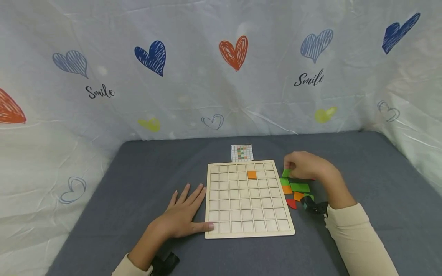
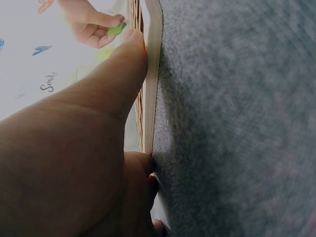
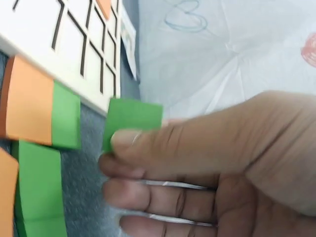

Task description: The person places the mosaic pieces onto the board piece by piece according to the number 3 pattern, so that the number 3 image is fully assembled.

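My right hand (image 1: 305, 165) pinches a green square tile (image 3: 132, 118) between thumb and fingers, just off the right edge of the board. The wooden grid board (image 1: 238, 194) lies flat on the table, and one orange tile (image 1: 251, 174) fills a cell near its upper right. My left hand (image 1: 184, 214) is spread flat at the board's left side, with its thumb (image 2: 132, 49) on the lower left corner. Beside the board on the right lie loose green tiles (image 1: 300, 187), orange tiles (image 1: 287, 189) and a red piece (image 1: 291, 203).
A small printed pattern card (image 1: 242, 153) lies against the board's far edge. The table has a dark grey cloth (image 1: 165, 161), and a white curtain (image 1: 193, 88) with hearts hangs behind it. Dark wrist devices (image 1: 314, 205) sit at both wrists.
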`<state>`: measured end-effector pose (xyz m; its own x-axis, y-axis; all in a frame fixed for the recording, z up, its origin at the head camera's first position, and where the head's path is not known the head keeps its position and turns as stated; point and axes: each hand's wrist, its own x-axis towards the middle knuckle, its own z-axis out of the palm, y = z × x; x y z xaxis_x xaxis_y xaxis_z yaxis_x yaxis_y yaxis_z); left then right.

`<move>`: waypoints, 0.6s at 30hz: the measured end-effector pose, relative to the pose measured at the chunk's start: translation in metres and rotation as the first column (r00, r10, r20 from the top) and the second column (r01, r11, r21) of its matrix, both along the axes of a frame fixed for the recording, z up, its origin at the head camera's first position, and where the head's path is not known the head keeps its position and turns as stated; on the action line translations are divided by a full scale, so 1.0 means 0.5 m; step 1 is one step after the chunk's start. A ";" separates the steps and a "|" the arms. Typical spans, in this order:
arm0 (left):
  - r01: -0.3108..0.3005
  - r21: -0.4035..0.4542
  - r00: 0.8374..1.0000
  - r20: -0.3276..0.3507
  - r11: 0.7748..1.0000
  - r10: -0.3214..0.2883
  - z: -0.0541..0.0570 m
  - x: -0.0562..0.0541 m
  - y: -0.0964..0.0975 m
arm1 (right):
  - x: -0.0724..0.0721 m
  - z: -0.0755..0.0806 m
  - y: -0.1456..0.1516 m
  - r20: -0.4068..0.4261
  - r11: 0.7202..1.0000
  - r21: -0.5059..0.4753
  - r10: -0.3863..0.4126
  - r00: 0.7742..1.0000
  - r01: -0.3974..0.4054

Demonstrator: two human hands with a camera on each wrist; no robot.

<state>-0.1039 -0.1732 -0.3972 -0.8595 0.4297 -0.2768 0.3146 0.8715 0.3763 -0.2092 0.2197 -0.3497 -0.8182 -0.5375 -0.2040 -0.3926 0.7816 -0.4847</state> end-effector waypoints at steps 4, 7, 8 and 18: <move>-0.003 -0.002 1.000 -0.005 1.000 0.003 -0.003 0.001 -0.002 | -0.002 -0.006 -0.013 -0.031 0.997 -0.066 0.042 0.999 -0.044; 0.000 -0.010 1.000 -0.003 1.000 0.000 -0.007 0.000 -0.003 | -0.004 -0.013 -0.027 -0.046 0.993 -0.104 0.060 0.997 -0.064; 0.000 -0.009 1.000 -0.004 1.000 0.000 -0.007 0.000 -0.003 | -0.005 -0.016 -0.033 -0.047 0.991 -0.117 0.060 0.997 -0.065; 0.000 -0.035 1.000 -0.007 0.999 0.000 -0.001 -0.001 -0.001 | -0.009 -0.042 -0.084 -0.032 0.981 -0.195 0.012 0.999 -0.018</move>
